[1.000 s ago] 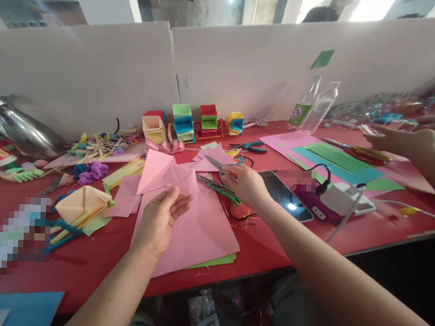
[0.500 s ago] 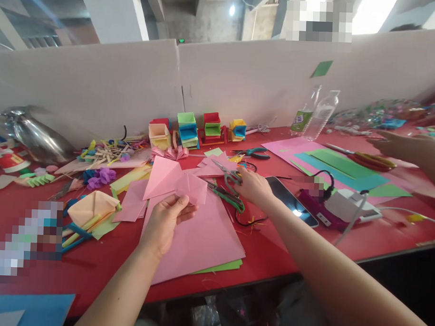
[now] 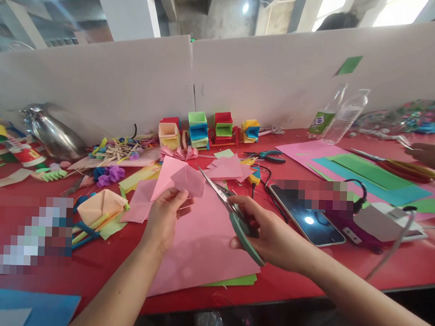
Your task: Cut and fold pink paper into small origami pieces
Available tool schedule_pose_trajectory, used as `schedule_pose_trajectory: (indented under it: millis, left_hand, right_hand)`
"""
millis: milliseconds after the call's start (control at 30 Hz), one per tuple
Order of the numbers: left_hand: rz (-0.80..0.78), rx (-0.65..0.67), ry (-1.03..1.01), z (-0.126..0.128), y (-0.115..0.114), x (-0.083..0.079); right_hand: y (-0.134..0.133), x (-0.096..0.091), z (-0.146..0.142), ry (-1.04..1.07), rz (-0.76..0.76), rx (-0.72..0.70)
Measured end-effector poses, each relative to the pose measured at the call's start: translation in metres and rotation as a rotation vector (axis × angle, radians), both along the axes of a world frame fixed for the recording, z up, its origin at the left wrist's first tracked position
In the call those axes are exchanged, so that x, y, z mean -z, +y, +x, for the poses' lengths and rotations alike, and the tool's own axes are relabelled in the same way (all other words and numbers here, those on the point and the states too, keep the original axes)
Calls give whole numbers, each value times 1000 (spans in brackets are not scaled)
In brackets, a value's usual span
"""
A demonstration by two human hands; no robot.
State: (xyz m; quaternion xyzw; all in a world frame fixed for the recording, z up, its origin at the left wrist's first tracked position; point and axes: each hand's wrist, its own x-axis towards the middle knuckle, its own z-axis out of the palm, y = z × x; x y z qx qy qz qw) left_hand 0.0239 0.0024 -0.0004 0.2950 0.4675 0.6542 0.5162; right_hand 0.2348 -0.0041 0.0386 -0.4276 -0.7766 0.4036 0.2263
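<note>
My left hand [image 3: 164, 218] pinches a folded pink paper piece [image 3: 179, 179] and holds it up over a large pink sheet [image 3: 203, 248] lying on the red table [image 3: 292, 275]. My right hand [image 3: 268, 233] grips green-handled scissors [image 3: 233, 216] by the handles. Their blades point up and left toward the folded piece, with the tips close to it.
A phone [image 3: 306, 214] with a lit screen lies right of my right hand, beside a white device [image 3: 390, 219] with cables. Paper boxes [image 3: 207, 129], pliers [image 3: 267, 156], two plastic bottles [image 3: 333, 114] and coloured sheets [image 3: 367, 170] lie behind. Another person's hand [image 3: 426, 155] rests far right. Paper scraps clutter the left.
My right hand picked the scissors up off the table and brought them back toward me, next to the folded pink piece. The left hand kept its hold.
</note>
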Motion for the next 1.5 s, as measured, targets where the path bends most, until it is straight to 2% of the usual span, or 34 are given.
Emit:
schedule_pose_trajectory:
  millis: [267, 500, 1067, 1500]
  left_hand:
    - [75, 14, -209, 1, -4, -11]
    - [87, -14, -232, 2, -4, -12]
    - [137, -8, -120, 8, -5, -8]
    - [155, -18, -93, 8, -6, -9]
  right_hand:
    - [-1, 2, 3, -276, 258, 38]
    - [1, 8, -1, -305, 356, 27]
    - [7, 14, -4, -65, 110, -63]
    - [7, 14, -3, -12, 60, -80]
